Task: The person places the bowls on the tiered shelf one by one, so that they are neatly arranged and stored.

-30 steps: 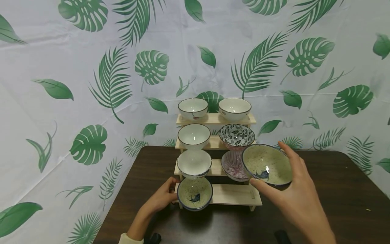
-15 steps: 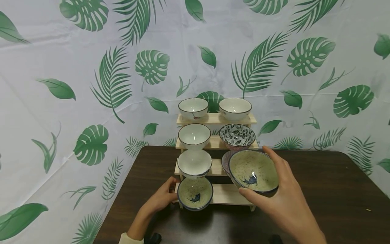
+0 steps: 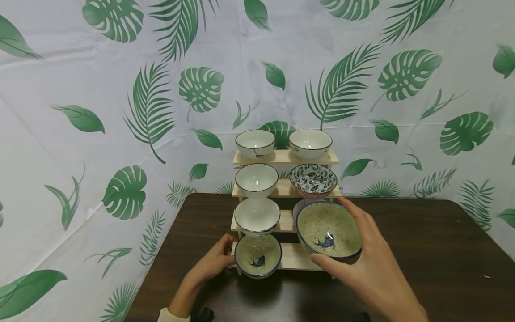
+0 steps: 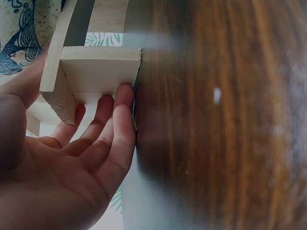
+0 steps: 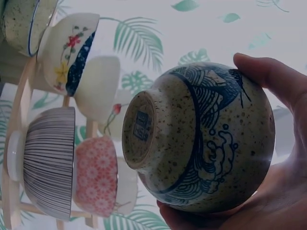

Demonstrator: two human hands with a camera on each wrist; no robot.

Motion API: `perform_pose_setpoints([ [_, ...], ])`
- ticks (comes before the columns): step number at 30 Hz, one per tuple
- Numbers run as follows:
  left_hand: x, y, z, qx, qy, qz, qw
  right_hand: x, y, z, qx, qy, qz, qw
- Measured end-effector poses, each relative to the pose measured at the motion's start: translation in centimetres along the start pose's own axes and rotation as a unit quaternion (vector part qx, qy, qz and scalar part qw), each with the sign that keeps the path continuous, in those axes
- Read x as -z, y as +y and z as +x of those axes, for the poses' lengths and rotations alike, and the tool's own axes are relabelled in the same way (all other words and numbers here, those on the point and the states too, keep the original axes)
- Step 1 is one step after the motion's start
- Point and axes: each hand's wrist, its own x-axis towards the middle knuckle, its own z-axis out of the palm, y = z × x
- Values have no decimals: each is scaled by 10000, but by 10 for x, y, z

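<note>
My right hand point(image 3: 374, 264) grips a speckled green-beige bowl point(image 3: 327, 223) between thumb and fingers at its sides. A blue fish shows inside it; the right wrist view shows blue waves outside and a stamped foot. It is held in front of the right side of the stepped wooden rack point(image 3: 303, 258), its mouth tilted toward the head camera, hiding most of a purple-striped bowl point(image 3: 301, 208). At the rack's lower left end, my left hand point(image 3: 213, 257) holds the shelf end, fingers point(image 4: 123, 124) behind the leg. A matching fish bowl point(image 3: 257, 257) sits beside it on the bottom step.
On the left, white bowls point(image 3: 256, 179) stand on the upper steps. At right, a black-and-white floral bowl point(image 3: 313, 179) and a white bowl point(image 3: 310, 143) stand higher up. The dark wooden table point(image 3: 434, 250) meets a leaf-print cloth point(image 3: 281, 67) behind.
My right hand has carried the bowl left and slightly down, over the purple-striped bowl and toward the bottom step. The left hand stays at the rack's end.
</note>
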Motion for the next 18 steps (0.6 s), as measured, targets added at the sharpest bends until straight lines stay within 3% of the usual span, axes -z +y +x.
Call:
perform_pose_setpoints([
  [18,2,0,0,1,-30,48,10000,-3,4,2,168,-231,-85,9996],
])
